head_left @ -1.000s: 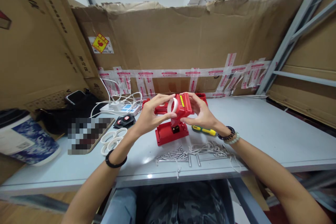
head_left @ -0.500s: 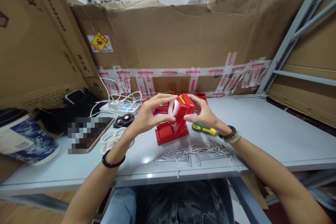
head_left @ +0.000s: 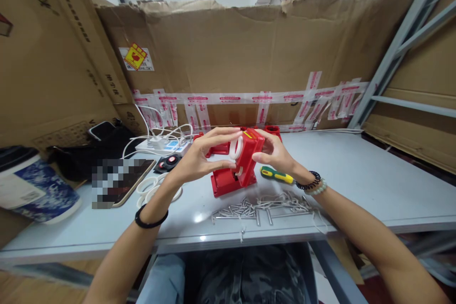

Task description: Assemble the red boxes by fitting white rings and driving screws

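My right hand grips a red boxy housing with a yellow label on top, tilted above the table. A white ring sits at the housing's left-facing side; how deep it is seated I cannot tell. My left hand is around the ring, fingers stretched and thumb apart below it; fingertips reach the housing's upper edge. Beneath the housing lies a red base part with corner holes. Several loose white rings lie beside my left wrist.
A green and yellow screwdriver lies right of the base. Several screws and hex keys lie along the front. At left are a phone, a cup and a power strip with cables. Cardboard walls the back.
My left thumb and fingers have spread slightly away from the white ring. The housing has turned a little, showing more of its left-facing side, while my right hand keeps hold.
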### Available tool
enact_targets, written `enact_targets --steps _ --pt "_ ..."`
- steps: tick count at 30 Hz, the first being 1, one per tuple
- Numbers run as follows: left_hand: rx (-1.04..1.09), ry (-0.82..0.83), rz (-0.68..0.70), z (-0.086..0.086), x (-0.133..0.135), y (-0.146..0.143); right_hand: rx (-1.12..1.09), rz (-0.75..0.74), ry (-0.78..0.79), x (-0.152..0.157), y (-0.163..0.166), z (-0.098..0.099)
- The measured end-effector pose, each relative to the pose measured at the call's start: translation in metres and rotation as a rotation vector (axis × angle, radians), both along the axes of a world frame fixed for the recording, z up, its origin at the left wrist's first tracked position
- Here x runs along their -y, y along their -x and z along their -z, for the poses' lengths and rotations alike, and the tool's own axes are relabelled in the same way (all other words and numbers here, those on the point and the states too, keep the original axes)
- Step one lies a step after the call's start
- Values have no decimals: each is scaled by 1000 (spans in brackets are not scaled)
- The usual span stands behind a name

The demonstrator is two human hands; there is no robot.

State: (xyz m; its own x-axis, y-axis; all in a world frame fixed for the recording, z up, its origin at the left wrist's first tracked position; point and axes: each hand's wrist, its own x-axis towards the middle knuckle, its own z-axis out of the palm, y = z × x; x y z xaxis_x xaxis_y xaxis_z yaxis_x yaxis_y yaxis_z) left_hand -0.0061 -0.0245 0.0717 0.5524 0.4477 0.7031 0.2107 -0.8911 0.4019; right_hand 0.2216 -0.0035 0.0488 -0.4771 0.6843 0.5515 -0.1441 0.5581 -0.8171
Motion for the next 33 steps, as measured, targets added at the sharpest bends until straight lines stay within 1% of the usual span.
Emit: enact_targets --steps 4,8,10,14,18,20,22,24,29,31,33 --pt "89 120 -17 4 1 -5 -18 9 -13 1 0 -1" --pt "126 159 -68 8 1 -9 2 19 -70 1 1 0" --pt "173 196 -110 10 1 -11 25 54 -127 2 2 1" --pt "216 273 -188 13 0 -15 82 173 -282 7 1 1" --pt "224 319 -221 15 0 -18 132 285 -439 11 1 -1" --pt "234 331 -219 16 -1 -19 141 324 -485 12 2 -1" --pt "244 328 -196 16 0 -19 137 325 -467 11 1 0" --pt "236 290 -146 14 1 -17 113 289 -399 9 1 1" --pt "103 71 -2 7 4 -11 20 142 -168 2 0 1" --pt "82 61 38 6 6 -10 9 105 -90 1 1 1" --pt "106 80 30 7 6 -11 -11 86 -50 1 3 1"
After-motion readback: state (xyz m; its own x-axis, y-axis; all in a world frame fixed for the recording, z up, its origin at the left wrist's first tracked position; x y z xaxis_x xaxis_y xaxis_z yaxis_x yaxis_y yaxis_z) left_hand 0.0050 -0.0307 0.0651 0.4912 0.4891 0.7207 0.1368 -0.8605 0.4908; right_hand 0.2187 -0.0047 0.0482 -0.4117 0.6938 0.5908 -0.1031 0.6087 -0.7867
